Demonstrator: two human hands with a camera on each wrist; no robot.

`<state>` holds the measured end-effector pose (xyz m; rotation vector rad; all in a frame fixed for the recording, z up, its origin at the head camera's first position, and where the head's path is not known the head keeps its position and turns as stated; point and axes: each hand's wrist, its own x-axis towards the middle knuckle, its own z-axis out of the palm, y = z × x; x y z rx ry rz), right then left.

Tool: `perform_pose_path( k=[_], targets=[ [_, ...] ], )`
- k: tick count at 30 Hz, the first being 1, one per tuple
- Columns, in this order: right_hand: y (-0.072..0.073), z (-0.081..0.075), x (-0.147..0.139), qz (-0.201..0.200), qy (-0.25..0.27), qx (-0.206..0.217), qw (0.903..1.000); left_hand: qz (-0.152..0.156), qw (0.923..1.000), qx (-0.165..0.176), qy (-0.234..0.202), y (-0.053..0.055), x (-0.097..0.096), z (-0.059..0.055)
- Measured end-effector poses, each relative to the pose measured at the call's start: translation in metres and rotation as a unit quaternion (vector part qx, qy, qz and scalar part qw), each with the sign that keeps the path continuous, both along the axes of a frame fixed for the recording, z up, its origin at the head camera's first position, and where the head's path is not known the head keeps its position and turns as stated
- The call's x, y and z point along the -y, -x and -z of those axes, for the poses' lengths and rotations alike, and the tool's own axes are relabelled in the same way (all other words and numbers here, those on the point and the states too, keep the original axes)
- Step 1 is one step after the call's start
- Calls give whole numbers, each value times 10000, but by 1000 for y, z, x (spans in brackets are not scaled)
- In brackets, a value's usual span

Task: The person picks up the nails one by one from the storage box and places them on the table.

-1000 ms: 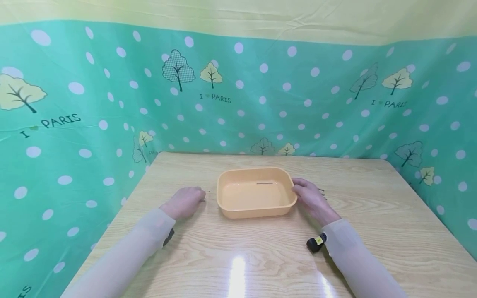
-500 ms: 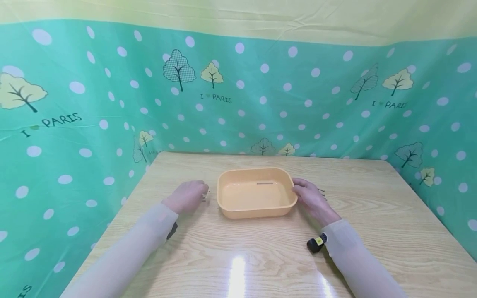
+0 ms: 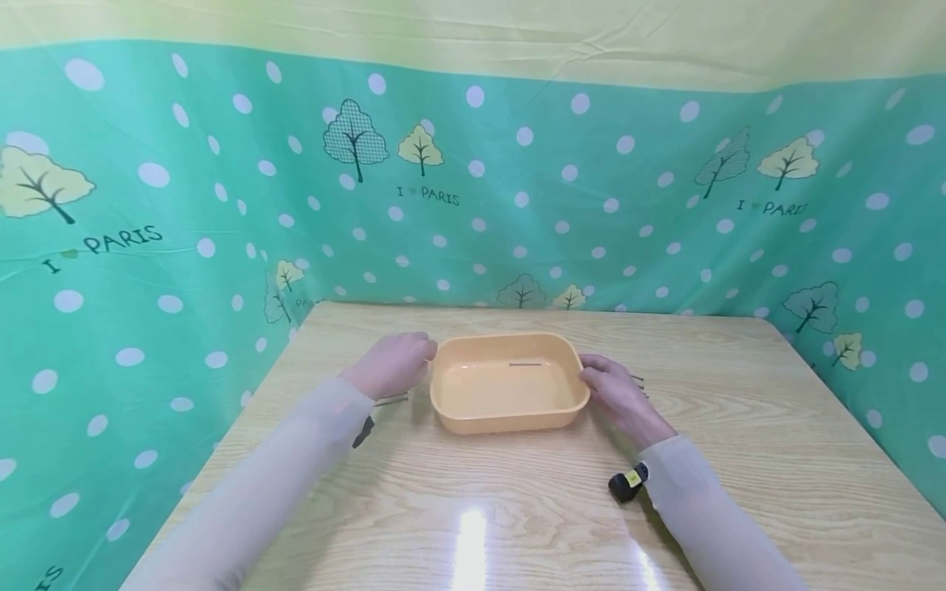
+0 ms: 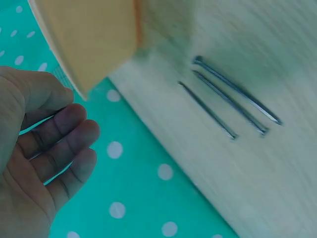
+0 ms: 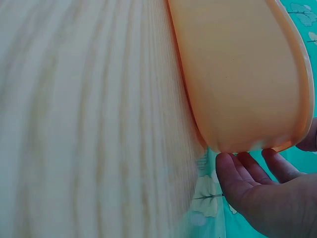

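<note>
A shallow peach-orange plastic tub (image 3: 510,423) stands mid-table with one nail (image 3: 525,364) lying inside. My right hand (image 3: 617,394) grips its right end, the fingers (image 5: 230,176) against the outer wall and the thumb at the rim. At the tub's left rim is my left hand (image 3: 395,364), back upward in the head view. Its fingers (image 4: 74,129) are bent in the left wrist view, beside the tub wall (image 4: 94,34); I cannot tell whether they pinch a nail. Three nails (image 4: 228,101) lie on the table beneath that hand.
More nails (image 3: 639,378) lie on the table just beyond my right hand, partly hidden by it. A green dotted curtain (image 3: 510,197) hangs behind and along both sides of the wooden table (image 3: 539,501). Light glares off the table's near part.
My left hand has moved right and away from me, from over the nails to the tub's left rim, and more of the nails shows below it. Tub and right hand have stayed put.
</note>
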<state>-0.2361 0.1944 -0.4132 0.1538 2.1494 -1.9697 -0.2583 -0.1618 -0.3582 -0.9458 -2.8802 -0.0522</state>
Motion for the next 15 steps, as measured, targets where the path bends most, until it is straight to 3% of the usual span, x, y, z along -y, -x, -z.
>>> perform_pose_path(
  k=[4, 15],
  targets=[
    [-1, 0, -1, 36, 25, 16, 10000, 171, 9997, -139, 109, 4, -14, -5],
    [1, 0, -2, -19, 95, -9, 10000, 143, 9992, 130, 337, 17, -54, -11]
  ],
)
